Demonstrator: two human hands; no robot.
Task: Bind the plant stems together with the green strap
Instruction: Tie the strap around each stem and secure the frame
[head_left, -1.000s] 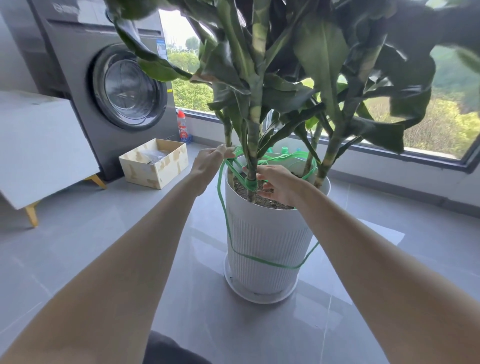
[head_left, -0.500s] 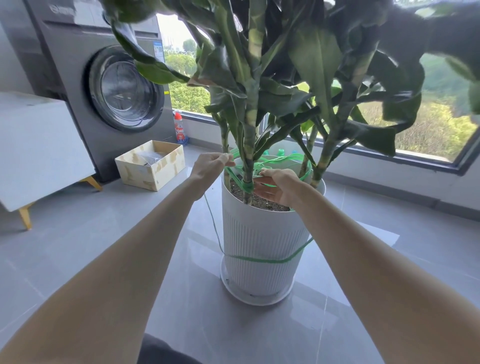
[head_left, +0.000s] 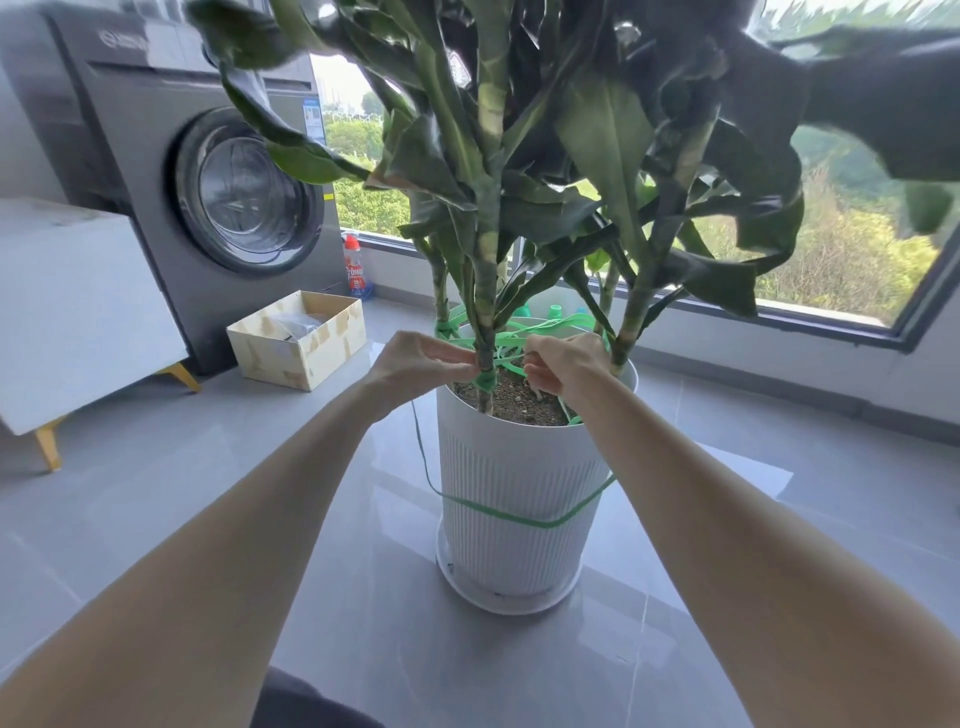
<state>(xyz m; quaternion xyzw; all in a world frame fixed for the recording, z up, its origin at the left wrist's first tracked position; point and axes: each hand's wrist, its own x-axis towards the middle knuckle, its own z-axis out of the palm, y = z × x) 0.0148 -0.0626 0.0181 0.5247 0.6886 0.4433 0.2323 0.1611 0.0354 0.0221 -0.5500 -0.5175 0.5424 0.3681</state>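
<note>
My left hand (head_left: 421, 358) pinches the flat green plastic strap (head_left: 485, 380) where it wraps the middle striped green plant stem (head_left: 487, 291), low above the soil. My right hand (head_left: 569, 364) sits just beside, fingers (head_left: 536, 373) curled on another length. Slack strap loops round the white ribbed plastic pot (head_left: 519, 467) on the grey tiled floor (head_left: 260, 493).

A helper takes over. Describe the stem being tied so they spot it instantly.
Find the white ribbed pot by the window. Of its stems, take the front stem, between the left hand and right hand. Unlike the others, it stands nearest, banded with green strap just above the soil.
</note>
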